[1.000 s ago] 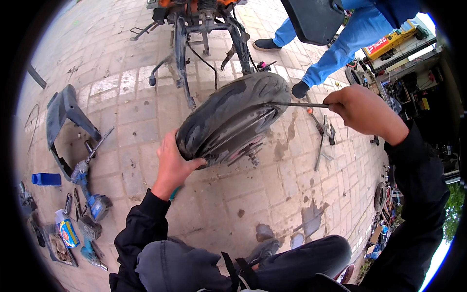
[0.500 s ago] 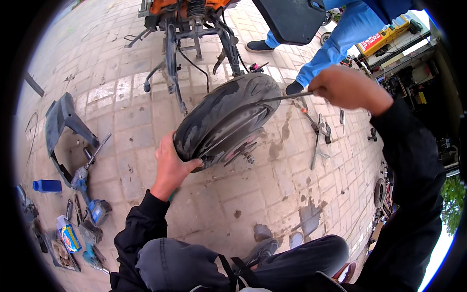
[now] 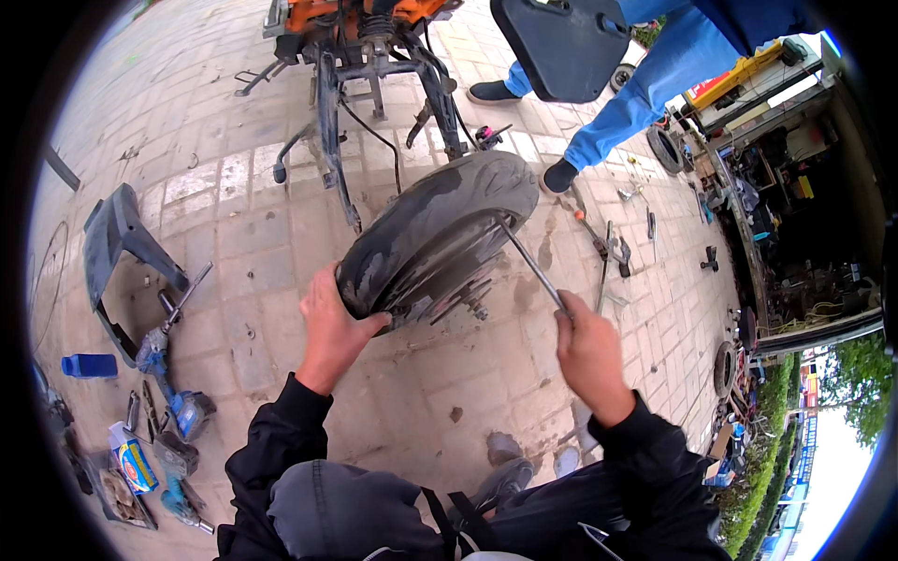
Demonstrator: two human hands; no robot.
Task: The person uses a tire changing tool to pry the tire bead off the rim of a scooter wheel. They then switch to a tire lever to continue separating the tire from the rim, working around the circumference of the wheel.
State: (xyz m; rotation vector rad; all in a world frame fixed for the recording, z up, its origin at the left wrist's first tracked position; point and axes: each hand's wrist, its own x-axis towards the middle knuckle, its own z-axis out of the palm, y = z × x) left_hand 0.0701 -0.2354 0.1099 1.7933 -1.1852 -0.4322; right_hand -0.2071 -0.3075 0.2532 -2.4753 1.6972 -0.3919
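The left hand (image 3: 329,329) grips the tyre (image 3: 432,238), upright on the paving; the right hand (image 3: 587,352), fisted round a lever (image 3: 530,263), should pry in small bites near the rim.

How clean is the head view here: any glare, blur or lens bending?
Head view: soft, even daylight with faint shadows on the paving. The wheel, left hand and right hand on the metal bar are sharp, no motion blur. Strong fisheye bending toward the black rim; the sky at lower right is blown out.
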